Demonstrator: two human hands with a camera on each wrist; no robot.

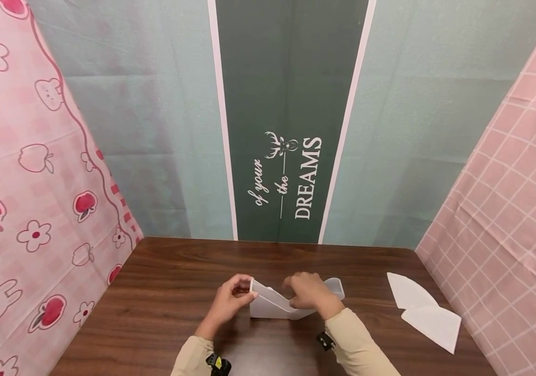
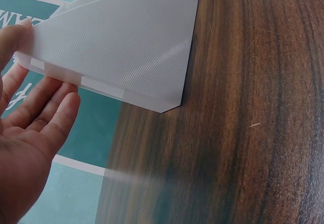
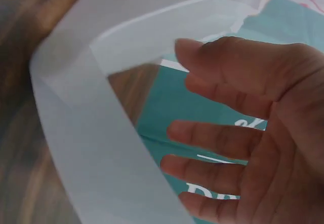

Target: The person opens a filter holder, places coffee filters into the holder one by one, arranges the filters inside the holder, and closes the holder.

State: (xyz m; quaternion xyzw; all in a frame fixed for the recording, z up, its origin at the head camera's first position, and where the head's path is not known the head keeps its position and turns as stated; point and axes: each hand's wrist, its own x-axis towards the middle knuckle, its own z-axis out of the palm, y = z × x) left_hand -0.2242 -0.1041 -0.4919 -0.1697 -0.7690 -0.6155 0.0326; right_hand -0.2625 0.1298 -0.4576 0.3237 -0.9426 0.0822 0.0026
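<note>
A translucent white plastic holder (image 1: 272, 307) with a dipped middle and two raised ends stands on the table. My left hand (image 1: 229, 303) pinches its tall left end between thumb and fingers; the left wrist view shows the thumb on the ribbed side (image 2: 126, 41) and fingers at the end wall. My right hand (image 1: 309, 291) is over the dip near the right end, and in the right wrist view its fingers (image 3: 217, 138) are spread and relaxed beside the holder (image 3: 111, 148), gripping nothing. Whether anything lies inside the holder cannot be told.
Two white fan-shaped sheets (image 1: 411, 292) (image 1: 434, 326) lie partly overlapping on the right side of the brown wooden table (image 1: 164, 271). Patterned pink cloths hang at the left (image 1: 37, 198) and right (image 1: 498, 209), with a green lettered cloth (image 1: 291, 104) behind.
</note>
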